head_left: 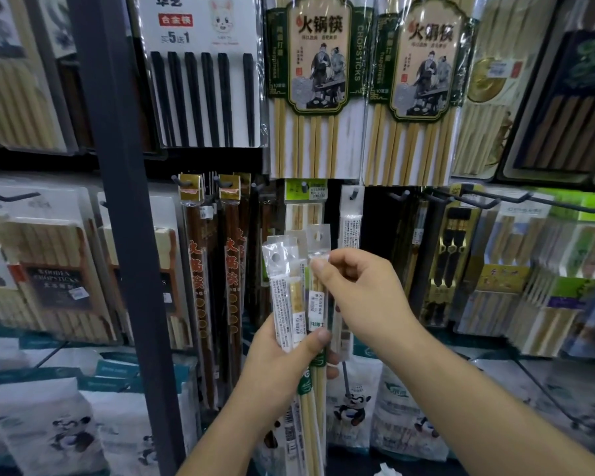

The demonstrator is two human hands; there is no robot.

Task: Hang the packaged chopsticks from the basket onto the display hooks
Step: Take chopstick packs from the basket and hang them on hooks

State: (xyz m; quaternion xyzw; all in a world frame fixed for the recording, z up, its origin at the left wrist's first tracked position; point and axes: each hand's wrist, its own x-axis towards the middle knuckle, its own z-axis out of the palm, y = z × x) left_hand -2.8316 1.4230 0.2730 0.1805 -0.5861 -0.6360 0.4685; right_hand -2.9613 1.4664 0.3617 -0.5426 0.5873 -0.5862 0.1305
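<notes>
My left hand (279, 362) grips a bundle of several slim chopstick packs (287, 297), clear sleeves with white labels and punched hang holes at the top. My right hand (361, 290) pinches the top of one pack (318, 266) in that bundle, just below its hang tab. Straight behind, a display hook (354, 193) carries one slim white pack (350, 228), and the hook to its left (303, 187) carries a green-labelled pack. The basket is out of view.
Large hot-pot chopstick packs (318, 80) hang above. Brown chopstick packs (231, 269) hang left, beside a dark metal upright (124, 218). Bare hooks (397, 195) jut out to the right. Panda-printed bags (351, 407) lie on the shelf below.
</notes>
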